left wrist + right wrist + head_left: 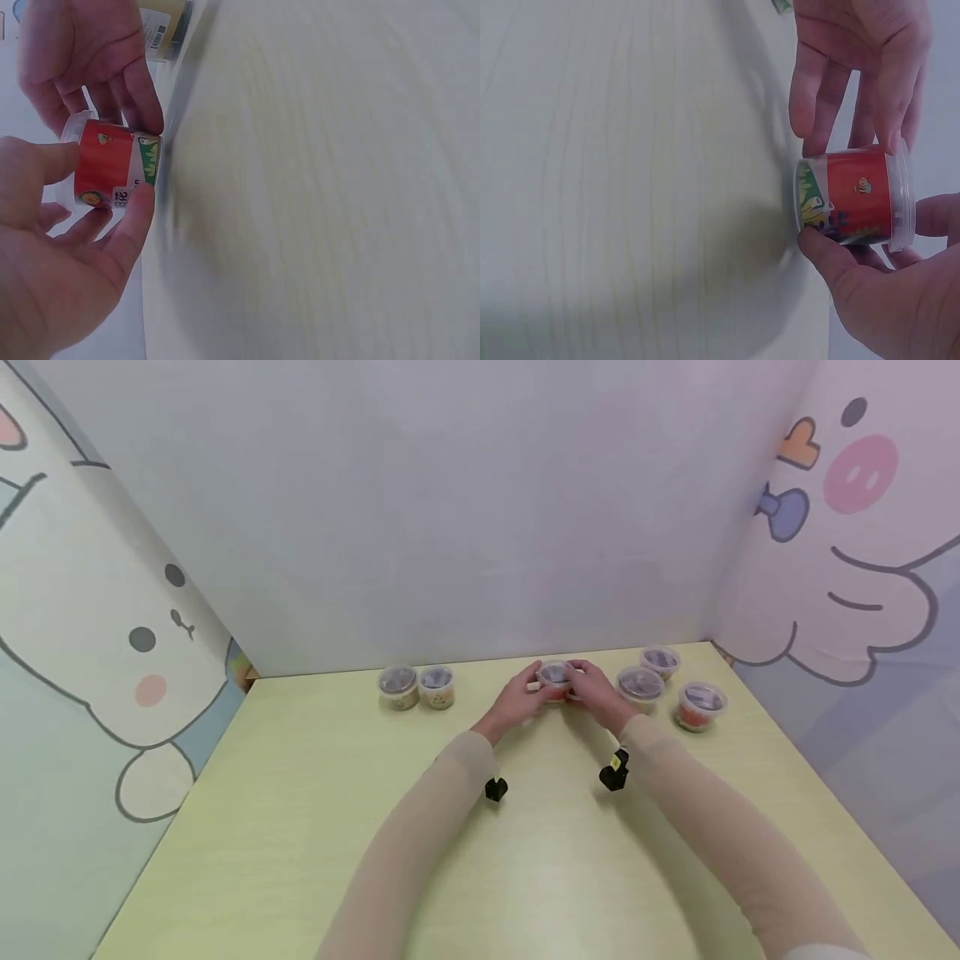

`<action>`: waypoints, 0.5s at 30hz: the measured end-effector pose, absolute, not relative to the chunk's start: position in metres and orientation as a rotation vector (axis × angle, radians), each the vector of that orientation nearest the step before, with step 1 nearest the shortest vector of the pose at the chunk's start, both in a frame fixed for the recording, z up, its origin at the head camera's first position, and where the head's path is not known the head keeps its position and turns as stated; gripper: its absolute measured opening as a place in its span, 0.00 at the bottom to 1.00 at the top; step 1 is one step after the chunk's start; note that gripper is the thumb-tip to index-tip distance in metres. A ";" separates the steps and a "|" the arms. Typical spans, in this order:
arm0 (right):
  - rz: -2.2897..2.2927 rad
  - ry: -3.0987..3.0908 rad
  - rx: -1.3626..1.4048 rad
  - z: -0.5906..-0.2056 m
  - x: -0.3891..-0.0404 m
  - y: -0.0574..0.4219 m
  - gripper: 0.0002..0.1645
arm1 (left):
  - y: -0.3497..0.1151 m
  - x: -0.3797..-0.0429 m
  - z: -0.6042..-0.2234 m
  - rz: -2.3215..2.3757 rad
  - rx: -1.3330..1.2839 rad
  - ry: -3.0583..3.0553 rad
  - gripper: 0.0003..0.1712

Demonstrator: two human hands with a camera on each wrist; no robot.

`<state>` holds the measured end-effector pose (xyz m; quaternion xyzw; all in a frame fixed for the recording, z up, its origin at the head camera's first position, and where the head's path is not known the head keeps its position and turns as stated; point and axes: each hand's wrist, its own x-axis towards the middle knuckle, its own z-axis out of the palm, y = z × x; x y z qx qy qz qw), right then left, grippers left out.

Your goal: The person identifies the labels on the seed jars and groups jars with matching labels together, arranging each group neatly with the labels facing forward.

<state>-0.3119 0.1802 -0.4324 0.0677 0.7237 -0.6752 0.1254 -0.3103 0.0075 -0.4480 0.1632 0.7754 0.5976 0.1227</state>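
Both hands hold a small round tub (556, 673) near the table's back edge. It has a clear lid and a red label with green leaves, seen in the left wrist view on the tub's side (105, 165). My left hand (517, 697) grips it from the left, thumb and fingers around its side. From the right, my right hand (597, 692) grips the same tub. The right wrist view shows the lid rim (902, 195) seated on the tub, with fingers at its edge. The tub's base is close to the table; whether it touches is unclear.
Two lidded tubs, a wider one (398, 687) and a smaller one (437, 687), stand at the back left. Right of my hands are a pale tub (640, 685), another behind it (660, 662), and a red-labelled tub (701, 706). A wall (480, 527) rises behind the table (300, 827).
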 end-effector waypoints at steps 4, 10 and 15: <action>-1.977 2.046 0.140 -0.421 -0.304 0.181 0.33 | -0.004 -0.310 -0.439 1.727 0.507 2.241 0.39; -2.003 2.019 -0.004 -0.398 -0.293 0.175 0.32 | -0.022 -0.304 -0.412 1.706 0.538 2.277 0.38; -2.053 1.946 -0.077 -0.381 -0.283 0.170 0.36 | -0.036 -0.295 -0.388 1.774 0.547 2.174 0.37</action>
